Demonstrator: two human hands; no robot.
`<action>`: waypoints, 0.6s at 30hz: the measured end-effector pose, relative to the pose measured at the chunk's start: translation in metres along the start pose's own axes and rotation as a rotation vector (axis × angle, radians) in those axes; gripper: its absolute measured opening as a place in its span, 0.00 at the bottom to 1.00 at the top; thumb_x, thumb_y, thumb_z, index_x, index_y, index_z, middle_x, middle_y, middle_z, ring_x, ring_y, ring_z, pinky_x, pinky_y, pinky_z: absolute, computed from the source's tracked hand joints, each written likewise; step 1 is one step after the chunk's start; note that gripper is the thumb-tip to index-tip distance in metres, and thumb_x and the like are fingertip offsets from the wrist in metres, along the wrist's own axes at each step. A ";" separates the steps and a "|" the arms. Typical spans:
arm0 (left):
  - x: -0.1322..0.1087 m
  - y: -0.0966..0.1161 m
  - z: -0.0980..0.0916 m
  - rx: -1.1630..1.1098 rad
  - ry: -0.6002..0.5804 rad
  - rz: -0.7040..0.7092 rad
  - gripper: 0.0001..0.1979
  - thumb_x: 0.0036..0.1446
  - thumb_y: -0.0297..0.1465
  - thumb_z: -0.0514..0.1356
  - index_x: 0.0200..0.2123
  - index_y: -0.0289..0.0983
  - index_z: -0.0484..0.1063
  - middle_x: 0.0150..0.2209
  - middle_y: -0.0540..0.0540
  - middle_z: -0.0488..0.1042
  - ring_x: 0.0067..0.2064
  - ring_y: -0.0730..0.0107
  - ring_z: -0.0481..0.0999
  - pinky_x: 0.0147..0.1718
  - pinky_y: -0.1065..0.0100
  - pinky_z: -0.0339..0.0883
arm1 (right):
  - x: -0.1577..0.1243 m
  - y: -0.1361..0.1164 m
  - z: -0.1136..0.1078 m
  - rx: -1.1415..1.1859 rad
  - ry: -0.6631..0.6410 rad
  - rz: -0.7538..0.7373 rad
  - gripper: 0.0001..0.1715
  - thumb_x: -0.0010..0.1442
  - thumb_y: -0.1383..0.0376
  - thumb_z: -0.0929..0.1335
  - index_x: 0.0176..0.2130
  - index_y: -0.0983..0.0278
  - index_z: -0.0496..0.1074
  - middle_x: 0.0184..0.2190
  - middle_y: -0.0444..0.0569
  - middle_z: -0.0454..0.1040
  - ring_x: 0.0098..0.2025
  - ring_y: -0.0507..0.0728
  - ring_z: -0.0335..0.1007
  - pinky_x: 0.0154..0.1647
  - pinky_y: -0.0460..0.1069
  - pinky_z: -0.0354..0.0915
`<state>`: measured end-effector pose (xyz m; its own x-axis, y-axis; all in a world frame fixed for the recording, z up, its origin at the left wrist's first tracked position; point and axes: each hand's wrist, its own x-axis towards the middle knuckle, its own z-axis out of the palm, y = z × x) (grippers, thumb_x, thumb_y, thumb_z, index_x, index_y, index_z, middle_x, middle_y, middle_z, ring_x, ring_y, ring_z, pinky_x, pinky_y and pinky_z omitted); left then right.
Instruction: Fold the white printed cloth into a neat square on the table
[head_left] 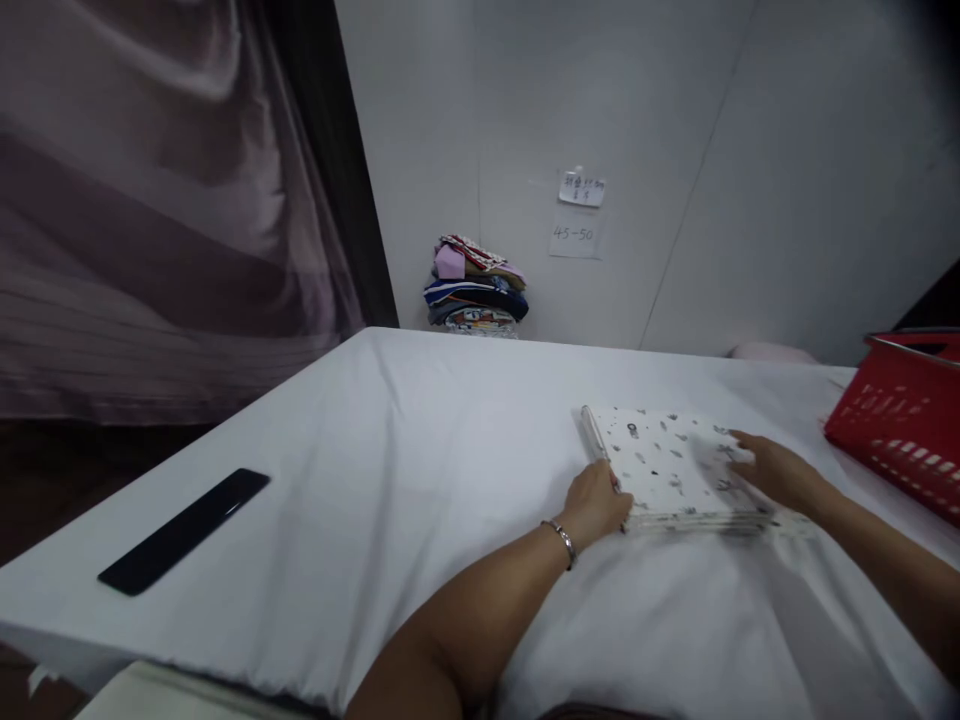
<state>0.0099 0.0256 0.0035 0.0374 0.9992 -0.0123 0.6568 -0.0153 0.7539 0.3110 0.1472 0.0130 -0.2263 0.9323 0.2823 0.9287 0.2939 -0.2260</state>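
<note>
A folded white cloth (667,460) printed with small dark motifs lies flat on the white-covered table (465,430), its layers showing along the near edge. At its left edge, near the front corner, my left hand (600,503) is closed on the fold; a bracelet circles that wrist. Over the right side of the cloth, my right hand (776,475) rests with thumb and fingers apart, the fingertips touching the top layer. A little loose fabric shows under the right hand.
A long dark flat strip (184,530) lies on the table at left. The red basket (907,410) stands at the right edge. Beyond the table is a stack of folded clothes (478,288) by the wall. A pinkish curtain (150,220) hangs at left.
</note>
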 end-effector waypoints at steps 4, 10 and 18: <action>0.000 -0.001 0.000 -0.003 -0.005 0.002 0.10 0.48 0.34 0.57 0.35 0.38 0.63 0.38 0.47 0.71 0.36 0.67 0.68 0.31 0.70 0.58 | 0.010 -0.091 0.020 0.214 -0.086 -0.273 0.25 0.58 0.52 0.59 0.49 0.59 0.70 0.53 0.52 0.69 0.52 0.62 0.66 0.51 0.56 0.64; -0.002 -0.002 0.003 0.012 0.013 0.035 0.10 0.48 0.33 0.57 0.36 0.38 0.63 0.36 0.47 0.70 0.35 0.67 0.68 0.33 0.69 0.60 | 0.033 -0.147 0.078 0.246 -0.137 -0.430 0.32 0.61 0.49 0.55 0.56 0.63 0.65 0.59 0.54 0.61 0.63 0.62 0.50 0.61 0.60 0.51; 0.004 -0.007 0.001 -0.052 -0.031 0.021 0.12 0.45 0.35 0.61 0.35 0.39 0.68 0.35 0.47 0.74 0.35 0.67 0.70 0.32 0.69 0.62 | 0.030 -0.145 0.091 0.104 -0.211 -0.405 0.31 0.64 0.55 0.51 0.61 0.63 0.56 0.63 0.52 0.53 0.65 0.59 0.43 0.62 0.61 0.45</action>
<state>0.0060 0.0300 -0.0024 0.0746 0.9971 -0.0153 0.6155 -0.0340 0.7874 0.1427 0.1520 -0.0304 -0.6292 0.7576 0.1739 0.7214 0.6524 -0.2322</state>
